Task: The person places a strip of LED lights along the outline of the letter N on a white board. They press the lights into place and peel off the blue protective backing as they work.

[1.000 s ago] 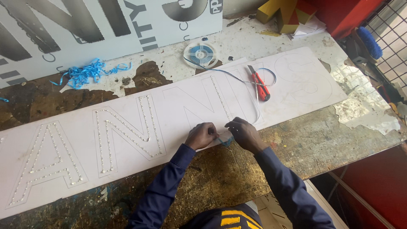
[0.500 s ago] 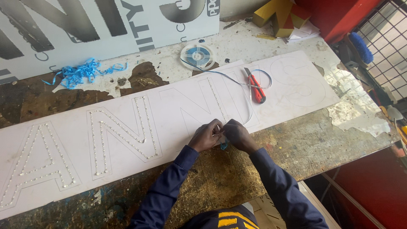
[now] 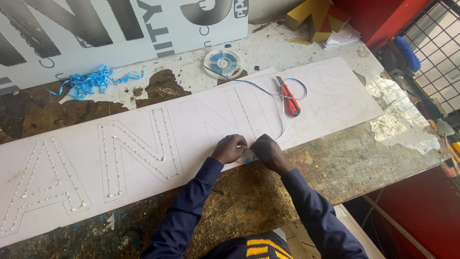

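A long white sign board (image 3: 191, 139) with outlined letters lies across the workbench (image 3: 364, 158). Rows of small white dots fill the two letters at the left. My left hand (image 3: 229, 148) and my right hand (image 3: 268, 151) meet fingertip to fingertip at the board's near edge. Together they pinch the end of a thin strip (image 3: 281, 120) that curves back over the board to a round reel (image 3: 223, 62). A scrap of blue backing (image 3: 249, 160) shows under my hands.
A red utility knife (image 3: 289, 98) lies on the board beyond my right hand. Blue peeled backing strips (image 3: 91, 81) are piled at the back left, before a printed panel (image 3: 120, 29). Yellow and red blocks (image 3: 318, 17) sit at the back right, by a wire grille (image 3: 431, 43).
My hands have drawn closer together until the fingertips touch on the strip's end. The view has shifted slightly; the board, knife and reel have stayed put.
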